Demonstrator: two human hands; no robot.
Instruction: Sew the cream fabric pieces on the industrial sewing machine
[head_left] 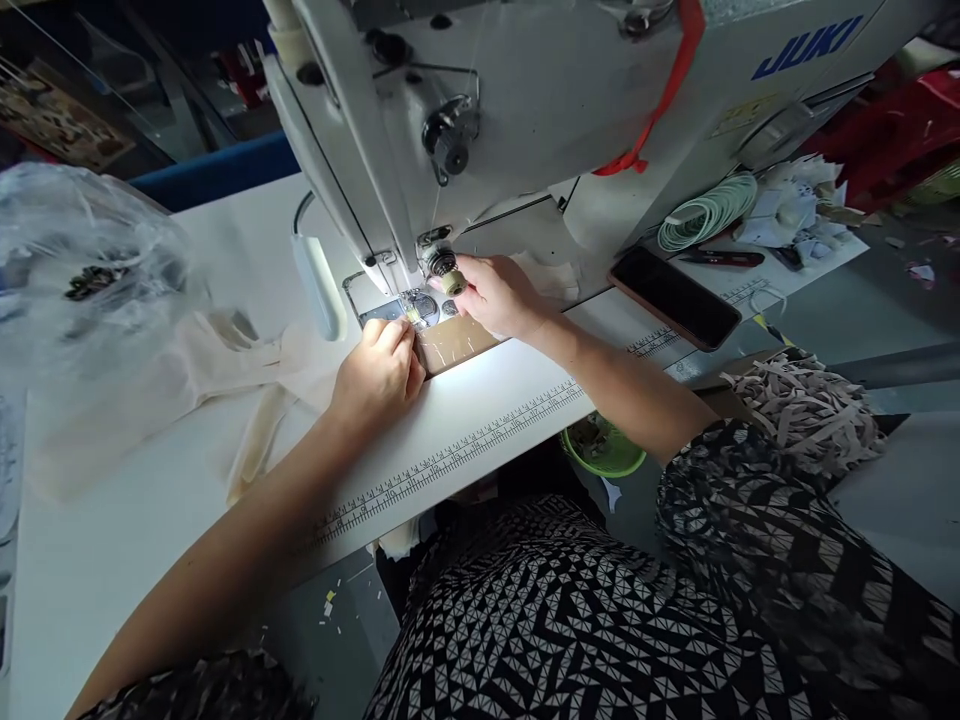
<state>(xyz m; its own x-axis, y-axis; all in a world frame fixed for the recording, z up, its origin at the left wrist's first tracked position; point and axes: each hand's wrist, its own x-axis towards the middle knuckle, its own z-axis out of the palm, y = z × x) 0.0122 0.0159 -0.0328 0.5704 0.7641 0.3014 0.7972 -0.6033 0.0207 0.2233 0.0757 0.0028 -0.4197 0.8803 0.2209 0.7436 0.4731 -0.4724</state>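
Observation:
My left hand (381,365) rests on the bed of a sewing machine (525,90), just left of its lit needle area (418,308). Its fingers are curled and pressed together; what they pinch, if anything, is hidden beneath them. Pale, thin fabric (232,355) lies on the table to the left of this hand. My right hand (501,295) is on the other side of the needle, its fingers bent in behind a small round knob (453,282). The fingertips are partly covered there, so anything between them cannot be made out. A tan plate (457,342) shows between both hands.
A clear plastic bag (97,260) sits at the left. On the right are a phone (675,298), a coil of pale cord (709,212), a dark-handled tool (724,258) and scraps (795,210). A printed ruler (450,452) runs along the front edge, above a green basket (611,455).

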